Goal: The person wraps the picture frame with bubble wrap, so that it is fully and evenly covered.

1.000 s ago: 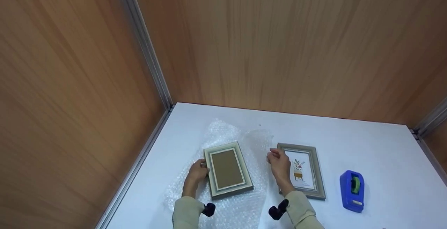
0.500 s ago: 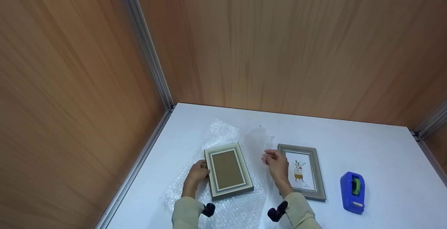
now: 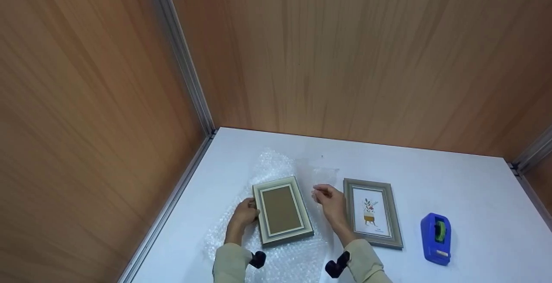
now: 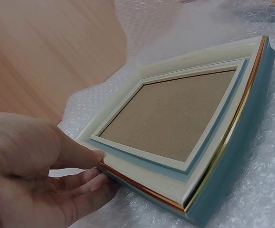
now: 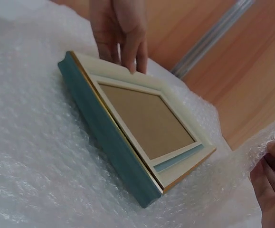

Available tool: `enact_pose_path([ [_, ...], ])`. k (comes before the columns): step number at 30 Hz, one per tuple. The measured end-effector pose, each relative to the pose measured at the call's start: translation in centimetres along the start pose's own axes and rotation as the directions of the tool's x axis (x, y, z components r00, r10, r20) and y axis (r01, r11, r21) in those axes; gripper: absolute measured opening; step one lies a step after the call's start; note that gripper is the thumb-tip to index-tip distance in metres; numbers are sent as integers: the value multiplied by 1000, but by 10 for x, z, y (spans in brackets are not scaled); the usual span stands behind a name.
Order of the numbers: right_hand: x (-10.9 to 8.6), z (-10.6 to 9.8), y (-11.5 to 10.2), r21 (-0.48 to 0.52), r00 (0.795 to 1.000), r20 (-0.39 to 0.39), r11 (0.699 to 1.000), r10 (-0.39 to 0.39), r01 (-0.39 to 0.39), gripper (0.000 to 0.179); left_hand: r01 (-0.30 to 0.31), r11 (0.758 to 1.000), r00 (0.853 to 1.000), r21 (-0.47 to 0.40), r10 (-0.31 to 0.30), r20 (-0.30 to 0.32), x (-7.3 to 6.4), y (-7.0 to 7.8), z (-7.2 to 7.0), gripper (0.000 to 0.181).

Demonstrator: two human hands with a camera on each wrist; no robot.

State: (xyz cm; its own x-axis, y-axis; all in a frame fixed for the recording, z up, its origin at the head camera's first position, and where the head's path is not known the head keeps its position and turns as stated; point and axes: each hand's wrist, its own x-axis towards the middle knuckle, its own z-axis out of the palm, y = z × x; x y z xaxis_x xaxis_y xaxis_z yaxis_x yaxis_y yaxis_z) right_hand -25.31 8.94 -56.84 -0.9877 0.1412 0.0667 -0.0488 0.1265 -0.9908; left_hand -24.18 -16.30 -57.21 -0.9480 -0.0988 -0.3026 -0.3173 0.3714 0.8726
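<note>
A cream picture frame with blue-green sides and a plain brown panel (image 3: 282,209) lies on a sheet of bubble wrap (image 3: 286,263). My left hand (image 3: 246,212) grips its left edge, the thumb on the front and the fingers curled beneath, as the left wrist view shows. To the frame's right, my right hand (image 3: 332,203) pinches the bubble wrap's edge between thumb and fingers. In the right wrist view the pinched bubble wrap (image 5: 253,149) is raised beside the frame. Whether the frame's left edge is lifted off the wrap I cannot tell.
A grey-brown picture frame (image 3: 394,216) with a potted-plant print lies right of the right hand. Farther right stands a blue tape dispenser (image 3: 435,240) with green tape. Wooden panels (image 3: 345,58) close off the white table (image 3: 465,179) at the back and left.
My right hand has moved left, away from the grey-brown frame and toward the cream one, drawing the bubble wrap's edge with it. My left hand and the cream frame have stayed put.
</note>
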Motion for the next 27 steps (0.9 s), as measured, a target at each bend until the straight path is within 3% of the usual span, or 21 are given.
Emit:
enact_pose_path([
  [8,-6,13,-2,-52,996,67,997,-59,63,11,24,998,999,-57,-23,30,0,-1,0,51],
  [11,-9,17,-2,-73,992,103,994,-68,76,11,-3,999,1000,-53,5,31,5,-6,0,50],
  [17,-14,24,-4,-122,984,165,989,-66,87,10,35,998,999,-50,-34,12,1,0,1,51],
  [21,-17,27,-4,-154,980,194,985,-52,83,11,28,999,1000,-36,-28,13,-1,3,1,51],
  [27,-20,32,3,-210,970,227,968,-89,138,10,21,1000,1000,-11,-21,7,1,1,1,50],
])
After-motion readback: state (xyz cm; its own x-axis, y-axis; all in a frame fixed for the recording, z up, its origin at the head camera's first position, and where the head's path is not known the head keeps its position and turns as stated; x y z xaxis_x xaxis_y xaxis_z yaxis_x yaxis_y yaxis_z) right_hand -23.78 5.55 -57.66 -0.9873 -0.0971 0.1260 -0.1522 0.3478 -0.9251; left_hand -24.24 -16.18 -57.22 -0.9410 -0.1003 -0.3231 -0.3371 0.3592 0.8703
